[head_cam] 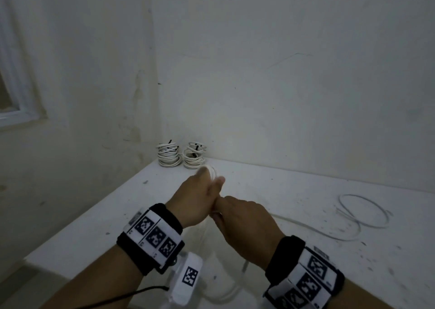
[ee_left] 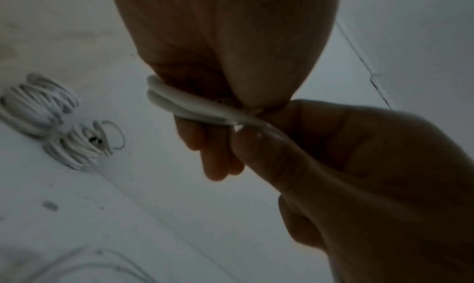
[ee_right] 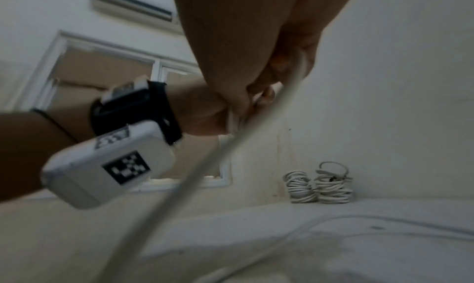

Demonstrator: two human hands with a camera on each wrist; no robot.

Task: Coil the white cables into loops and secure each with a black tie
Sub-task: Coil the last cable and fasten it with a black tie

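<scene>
My left hand (head_cam: 202, 191) grips a small coil of white cable (head_cam: 213, 171) above the white table (head_cam: 70, 233); two turns of that coil (ee_left: 179, 102) show at its fingers in the left wrist view. My right hand (head_cam: 237, 217) sits against the left one and pinches the same cable (ee_right: 290, 84), which trails down from its fingers toward the table. The cable's loose tail (head_cam: 367, 214) lies curled on the table at the right. No black tie shows in either hand.
Two stacks of finished white coils (head_cam: 169, 155) (head_cam: 195, 155) with black ties stand in the far corner against the wall, also seen as coil stacks (ee_right: 319, 185). A window (head_cam: 14, 92) is at the left. The table's left edge (head_cam: 94, 205) runs diagonally.
</scene>
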